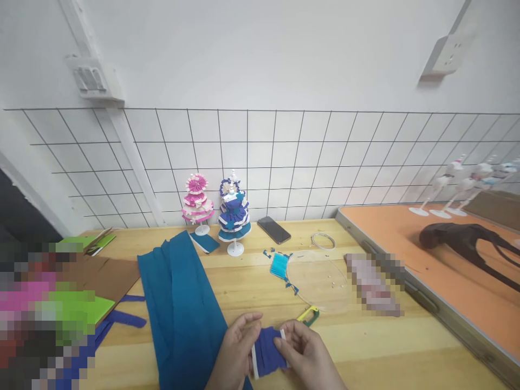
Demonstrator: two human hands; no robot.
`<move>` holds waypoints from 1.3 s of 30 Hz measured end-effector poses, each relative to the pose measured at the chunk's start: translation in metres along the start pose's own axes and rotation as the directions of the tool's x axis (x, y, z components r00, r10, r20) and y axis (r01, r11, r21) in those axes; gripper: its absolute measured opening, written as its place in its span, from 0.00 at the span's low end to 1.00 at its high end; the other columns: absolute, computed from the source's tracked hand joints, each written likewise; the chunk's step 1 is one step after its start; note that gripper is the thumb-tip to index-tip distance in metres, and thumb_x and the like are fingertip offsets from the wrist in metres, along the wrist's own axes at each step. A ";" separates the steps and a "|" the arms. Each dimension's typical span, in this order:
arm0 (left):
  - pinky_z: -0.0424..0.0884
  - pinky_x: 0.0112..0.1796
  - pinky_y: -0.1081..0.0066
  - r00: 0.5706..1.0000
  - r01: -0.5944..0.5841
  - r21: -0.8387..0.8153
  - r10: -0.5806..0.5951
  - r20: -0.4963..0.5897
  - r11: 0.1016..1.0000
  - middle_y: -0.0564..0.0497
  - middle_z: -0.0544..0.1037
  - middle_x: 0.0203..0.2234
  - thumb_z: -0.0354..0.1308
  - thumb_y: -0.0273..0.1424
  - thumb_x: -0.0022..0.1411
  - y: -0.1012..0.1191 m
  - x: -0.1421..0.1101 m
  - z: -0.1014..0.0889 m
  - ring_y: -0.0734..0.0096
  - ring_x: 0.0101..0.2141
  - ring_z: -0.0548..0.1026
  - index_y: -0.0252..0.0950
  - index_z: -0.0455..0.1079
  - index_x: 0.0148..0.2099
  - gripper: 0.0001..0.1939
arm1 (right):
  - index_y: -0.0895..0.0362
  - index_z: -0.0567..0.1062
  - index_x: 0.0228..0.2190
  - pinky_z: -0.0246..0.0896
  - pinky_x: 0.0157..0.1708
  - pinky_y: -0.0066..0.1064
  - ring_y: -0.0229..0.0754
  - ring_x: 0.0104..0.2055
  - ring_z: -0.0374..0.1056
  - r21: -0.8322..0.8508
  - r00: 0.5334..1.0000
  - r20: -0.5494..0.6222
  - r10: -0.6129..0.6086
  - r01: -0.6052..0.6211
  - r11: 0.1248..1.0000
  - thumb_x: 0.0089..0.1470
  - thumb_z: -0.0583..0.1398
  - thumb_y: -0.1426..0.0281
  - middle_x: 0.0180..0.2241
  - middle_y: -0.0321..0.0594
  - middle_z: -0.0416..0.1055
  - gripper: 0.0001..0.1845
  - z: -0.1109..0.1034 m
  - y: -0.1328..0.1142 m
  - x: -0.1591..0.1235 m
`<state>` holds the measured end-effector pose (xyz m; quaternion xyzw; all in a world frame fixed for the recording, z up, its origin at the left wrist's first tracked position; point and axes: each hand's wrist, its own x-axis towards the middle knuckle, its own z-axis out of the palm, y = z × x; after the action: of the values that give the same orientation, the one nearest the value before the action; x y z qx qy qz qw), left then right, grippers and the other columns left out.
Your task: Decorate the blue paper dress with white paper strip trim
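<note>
A small folded piece of blue-purple crepe paper [268, 355] with white side edges is held low over the table. My left hand [238, 349] pinches its left edge, thumb on top. On the opposite edge, my right hand [306, 352] grips with thumb and curled fingers. Just beyond the right hand lies a yellow-and-green handled tool [311, 315], partly hidden by the fingers. A long teal crepe paper sheet [184, 314] spreads beside and under my left wrist. Farther back sits a card wound with bright blue thread [279, 265], with dark blue scraps [291, 287] around it.
Miniature dress stands, one pink [197, 203] and one blue [234, 216], stand by the wall grid. A phone [274, 229], a wire coil [323, 241] and a clear round sheet [317, 279] lie behind. An orange-topped table [390, 230] adjoins at right; coloured sheets [81, 300] pile left.
</note>
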<state>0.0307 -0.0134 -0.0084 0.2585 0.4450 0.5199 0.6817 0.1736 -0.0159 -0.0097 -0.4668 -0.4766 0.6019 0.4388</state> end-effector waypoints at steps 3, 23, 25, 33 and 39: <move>0.67 0.25 0.74 0.998 0.014 0.029 -0.016 0.064 0.999 0.51 0.77 0.20 0.68 0.39 0.38 -0.001 -0.001 -0.001 0.73 0.21 0.73 0.32 0.65 0.39 0.26 | 0.57 0.64 0.20 0.55 0.21 0.25 0.34 0.19 0.58 -0.012 1.000 -0.019 0.004 -0.004 1.000 0.34 0.64 0.50 0.17 0.30 0.59 0.24 0.000 -0.004 0.000; 0.70 0.25 0.69 0.999 0.038 0.149 -0.043 0.030 0.988 0.48 0.79 0.21 0.71 0.38 0.28 -0.003 -0.001 0.000 0.70 0.20 0.73 0.27 0.65 0.43 0.38 | 0.58 0.66 0.25 0.55 0.26 0.25 0.35 0.24 0.58 -0.100 0.999 0.010 -0.052 0.052 0.994 0.44 0.61 0.61 0.21 0.31 0.60 0.14 -0.002 0.001 -0.001; 0.71 0.25 0.69 0.999 0.029 0.158 -0.036 0.038 0.987 0.48 0.79 0.21 0.71 0.37 0.30 -0.004 -0.001 -0.001 0.69 0.20 0.74 0.28 0.65 0.44 0.37 | 0.58 0.66 0.25 0.54 0.25 0.25 0.35 0.24 0.58 -0.105 0.999 0.005 -0.049 0.050 0.993 0.44 0.61 0.62 0.21 0.31 0.60 0.13 -0.002 0.001 -0.001; 0.70 0.27 0.69 0.996 0.031 0.147 -0.042 0.078 0.989 0.46 0.79 0.24 0.70 0.36 0.33 -0.003 -0.001 -0.005 0.68 0.23 0.75 0.28 0.64 0.45 0.35 | 0.59 0.66 0.25 0.55 0.26 0.26 0.35 0.24 0.58 -0.138 0.998 0.023 -0.062 0.065 0.988 0.45 0.60 0.64 0.21 0.32 0.60 0.11 -0.003 0.001 0.000; 0.70 0.26 0.70 0.997 0.009 0.191 -0.024 0.074 0.982 0.47 0.79 0.23 0.69 0.37 0.36 -0.004 -0.001 -0.005 0.69 0.22 0.74 0.28 0.65 0.44 0.33 | 0.59 0.66 0.24 0.54 0.25 0.25 0.34 0.23 0.56 -0.155 0.997 0.015 -0.070 0.072 0.985 0.45 0.60 0.64 0.20 0.30 0.59 0.11 -0.002 0.001 -0.002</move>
<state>0.0282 -0.0159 -0.0143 0.3383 0.4687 0.4593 0.6745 0.1760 -0.0175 -0.0104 -0.4794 -0.5406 0.5492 0.4199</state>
